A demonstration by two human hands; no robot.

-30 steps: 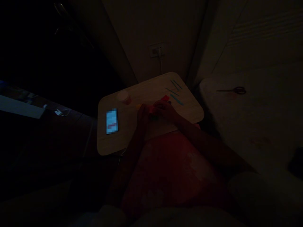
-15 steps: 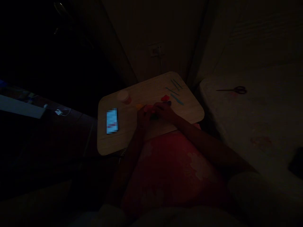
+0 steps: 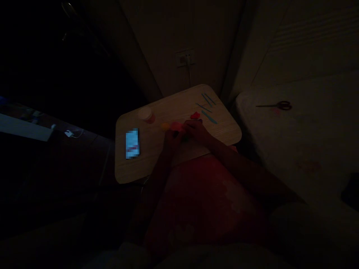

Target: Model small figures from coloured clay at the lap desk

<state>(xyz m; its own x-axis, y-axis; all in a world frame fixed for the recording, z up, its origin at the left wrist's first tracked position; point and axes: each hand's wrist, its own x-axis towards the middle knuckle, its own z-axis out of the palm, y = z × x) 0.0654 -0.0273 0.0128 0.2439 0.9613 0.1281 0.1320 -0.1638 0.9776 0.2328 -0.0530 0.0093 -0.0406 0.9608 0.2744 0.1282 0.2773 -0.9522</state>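
The scene is very dark. On a small wooden table (image 3: 157,160), my two hands come together at a pink lump of what looks like modelling clay (image 3: 176,126). My left hand (image 3: 172,139) has its fingers curled at the lump's near side. From the right, my right hand (image 3: 195,129) bends its fingers onto the lump's edge. A dark patch between the hands cannot be made out. Just left of the lump is an orange-yellow piece (image 3: 165,126). Beyond my right hand lies a red piece (image 3: 195,115), with a small dark bluish item (image 3: 200,121) partly hidden by that hand.
Several thin blue tools (image 3: 209,117) lie at the table's far right. A lidded tub (image 3: 146,114) stands at the back left, behind a lit phone (image 3: 132,144). Scissors (image 3: 283,105) rest on the pale surface to the right. A wall socket (image 3: 185,58) holds a plug.
My left hand has drawn slightly down and right, uncovering more of the pink lump and the orange-yellow piece. My right hand stays nearly in place.
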